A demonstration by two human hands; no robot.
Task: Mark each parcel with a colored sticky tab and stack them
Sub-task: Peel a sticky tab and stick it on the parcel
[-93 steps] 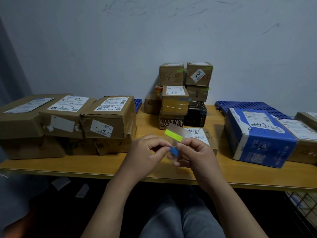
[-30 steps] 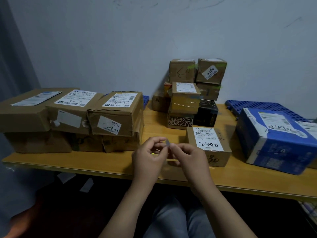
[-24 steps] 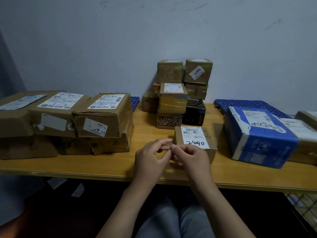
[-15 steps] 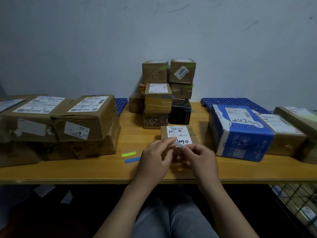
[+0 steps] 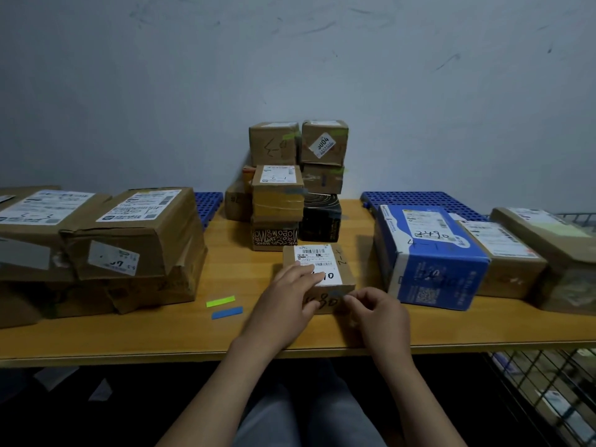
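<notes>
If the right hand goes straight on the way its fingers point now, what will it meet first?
Probably the front face of the small box, just ahead of the right hand, which pinches a bluish sticky tab there; whether they already touch is unclear.

Mid-frame we find the small brown cardboard parcel (image 5: 346, 272) on the yellow wooden table (image 5: 129, 337), with our left hand (image 5: 283, 306) atop it and our right hand (image 5: 377, 317) at its front. The green sticky tab (image 5: 221, 301) and the blue sticky tab (image 5: 227, 312) lie left of it, stacked brown cardboard boxes (image 5: 277, 201) sit behind it, and a blue cardboard box (image 5: 432, 269) sits to its right.
</notes>
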